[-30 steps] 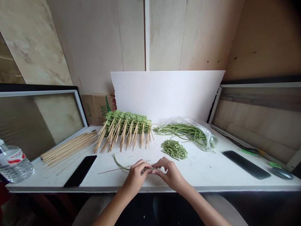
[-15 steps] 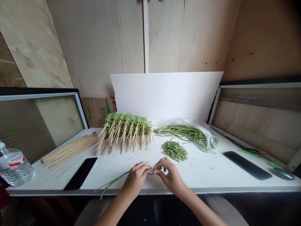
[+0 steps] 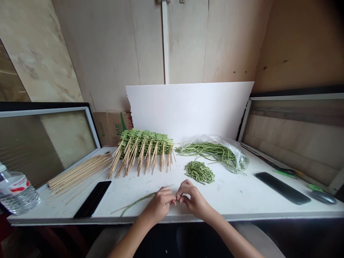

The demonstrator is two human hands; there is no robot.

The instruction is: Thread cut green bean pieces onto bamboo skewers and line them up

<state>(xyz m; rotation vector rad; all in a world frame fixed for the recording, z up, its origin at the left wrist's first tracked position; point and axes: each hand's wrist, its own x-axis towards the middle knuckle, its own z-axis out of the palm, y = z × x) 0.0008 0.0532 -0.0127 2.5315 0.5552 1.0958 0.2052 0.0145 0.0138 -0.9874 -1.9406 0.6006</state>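
My left hand (image 3: 160, 205) and my right hand (image 3: 192, 199) meet fingertip to fingertip at the front edge of the white table (image 3: 236, 200). Both are closed in a pinch on one long green bean (image 3: 135, 203), whose free end trails to the left over the table. A thin bamboo skewer (image 3: 120, 208) lies beside that trailing end. Behind my hands sits a small pile of cut bean pieces (image 3: 199, 171).
A stack of finished bean skewers (image 3: 145, 145) and loose bamboo sticks (image 3: 77, 172) lie at the back left. A plastic bag of long beans (image 3: 217, 150) is at the back right. Also here: a phone (image 3: 92, 203), a water bottle (image 3: 16, 191), a dark flat bar (image 3: 282, 187), a mouse (image 3: 324, 197).
The bean's free end swung from the table behind my left hand down toward the front edge and now lies flat to the left. My hands have drawn closer together.
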